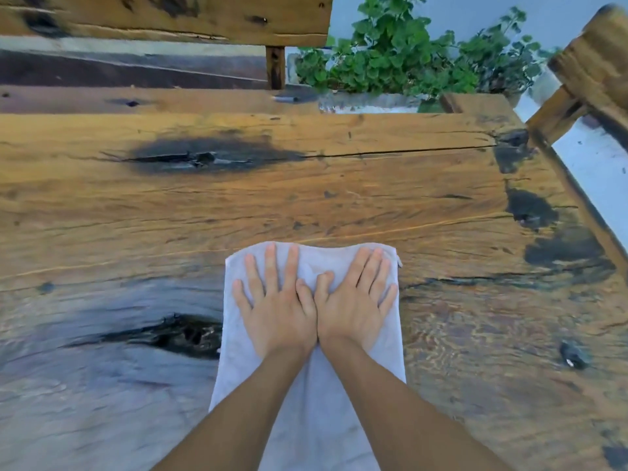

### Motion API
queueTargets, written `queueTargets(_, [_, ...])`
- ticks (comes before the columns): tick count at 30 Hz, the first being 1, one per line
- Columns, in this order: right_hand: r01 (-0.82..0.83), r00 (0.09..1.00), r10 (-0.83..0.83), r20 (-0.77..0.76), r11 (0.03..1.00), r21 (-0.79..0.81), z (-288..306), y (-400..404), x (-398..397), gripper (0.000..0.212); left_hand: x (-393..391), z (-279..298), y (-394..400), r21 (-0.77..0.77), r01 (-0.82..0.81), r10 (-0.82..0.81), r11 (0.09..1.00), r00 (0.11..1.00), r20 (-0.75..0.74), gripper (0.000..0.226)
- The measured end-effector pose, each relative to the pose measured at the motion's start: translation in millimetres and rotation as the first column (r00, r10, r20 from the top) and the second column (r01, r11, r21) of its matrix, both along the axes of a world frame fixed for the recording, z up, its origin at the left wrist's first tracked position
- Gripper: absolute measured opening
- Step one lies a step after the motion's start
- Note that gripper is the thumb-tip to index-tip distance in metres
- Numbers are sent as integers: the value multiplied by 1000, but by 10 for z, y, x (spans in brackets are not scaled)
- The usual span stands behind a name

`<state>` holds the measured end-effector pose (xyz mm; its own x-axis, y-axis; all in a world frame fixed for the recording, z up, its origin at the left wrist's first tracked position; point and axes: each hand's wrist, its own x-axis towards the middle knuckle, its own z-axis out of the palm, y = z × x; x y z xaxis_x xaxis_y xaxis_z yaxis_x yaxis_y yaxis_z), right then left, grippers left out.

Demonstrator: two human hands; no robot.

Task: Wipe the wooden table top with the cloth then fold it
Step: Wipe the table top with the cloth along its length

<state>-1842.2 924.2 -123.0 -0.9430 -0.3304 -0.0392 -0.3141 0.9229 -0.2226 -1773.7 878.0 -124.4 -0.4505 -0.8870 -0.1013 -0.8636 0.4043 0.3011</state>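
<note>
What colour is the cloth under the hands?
The cloth is plain pale grey-white, with no pattern, seen in the head view.

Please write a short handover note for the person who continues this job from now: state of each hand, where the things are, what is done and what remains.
Left hand: open, flat, pressing on the cloth.
Right hand: open, flat, pressing on the cloth beside the left, thumbs touching.
Cloth: pale, laid lengthwise on the near middle of the wooden table top, running from under the hands back toward the person.
Done: wiping seems to be in progress; how much of the top is already wiped I cannot tell.
Left: finish wiping the top, including the far part and sides, then fold the cloth.
</note>
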Motion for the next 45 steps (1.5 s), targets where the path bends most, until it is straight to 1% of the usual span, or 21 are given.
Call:
queueTargets(2, [-20,1000,20,2,1000,0,-19,-250,-240,78,-224,-19,-244,-11,-8,8,1000,1000,10,58])
queueTargets(8, [-109,994,108,4,994,11,45,-609,-627,78,-583,52,-616,-7,-22,22,1000,999,29,58])
queueTargets(13, [-124,992,124,-7,992,-6,60,-1192,-1168,77,-1126,81,-1175,-28,-53,54,998,998,13,59])
queueTargets(20, [-185,983,185,10,982,-29,83,-2061,-2054,75,-1972,111,-2028,-50,-97,96,994,995,-17,59])
queueTargets(25, [-198,980,198,26,980,-22,69,-2476,-2488,74,-2397,104,-2428,-43,-119,119,992,993,-11,58])
queueTargets(28, [-210,977,210,27,978,2,71,-2594,-2597,73,-2515,107,-2544,-65,-136,136,989,991,-1,58])
queueTargets(33, [-213,977,213,19,977,-6,94,-2611,-2625,70,-2538,136,-2526,-87,-139,140,987,990,5,55])
queueTargets(36, [-242,969,242,40,970,-6,117,-2570,-2607,72,-2505,168,-2492,-79,-139,139,987,990,-7,57])
queueTargets(39, [-281,959,281,26,960,7,133,-2519,-2589,72,-2458,170,-2420,-78,-118,117,990,993,-16,58])
queueTargets(45, [-370,928,371,35,928,-31,124,-2207,-2477,65,-2319,126,-2213,-79,-86,84,993,996,-31,58])
